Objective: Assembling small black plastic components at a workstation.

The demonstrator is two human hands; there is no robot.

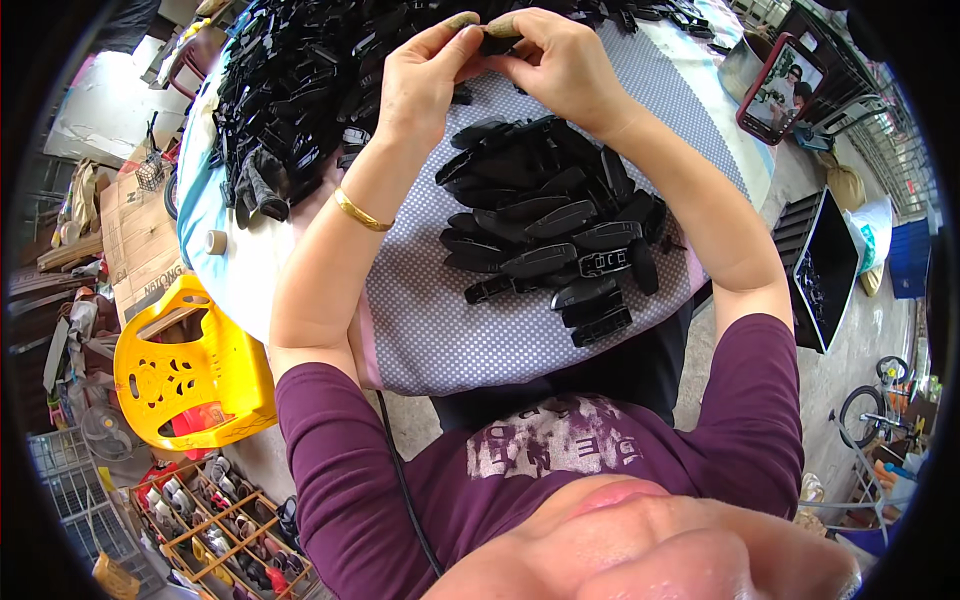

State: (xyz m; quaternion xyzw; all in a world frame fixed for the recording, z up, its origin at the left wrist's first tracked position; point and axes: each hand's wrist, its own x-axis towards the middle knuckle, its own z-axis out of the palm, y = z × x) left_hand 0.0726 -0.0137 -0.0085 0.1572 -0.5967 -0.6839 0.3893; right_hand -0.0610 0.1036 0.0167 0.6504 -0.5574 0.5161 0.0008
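Note:
At the far side of the table, my left hand (425, 80) and my right hand (565, 70) meet, both with fingers pinched on a small black plastic part (498, 44). The fingers hide much of it, so its exact shape cannot be made out. Some fingertips look covered or darkened. Between my forearms, a small pile of long, rounded black plastic pieces (545, 215) lies on the dotted grey cloth (430, 345). Beyond my left hand spreads a much larger heap of similar black parts (300, 90). A gold bangle (362, 212) circles my left wrist.
A phone (783, 92) stands upright at the table's right side, near a metal can (745, 65). A black crate (822, 265) sits on the floor at right. At left are a tape roll (215, 242), a yellow plastic chair (190, 375) and a cardboard box (140, 235).

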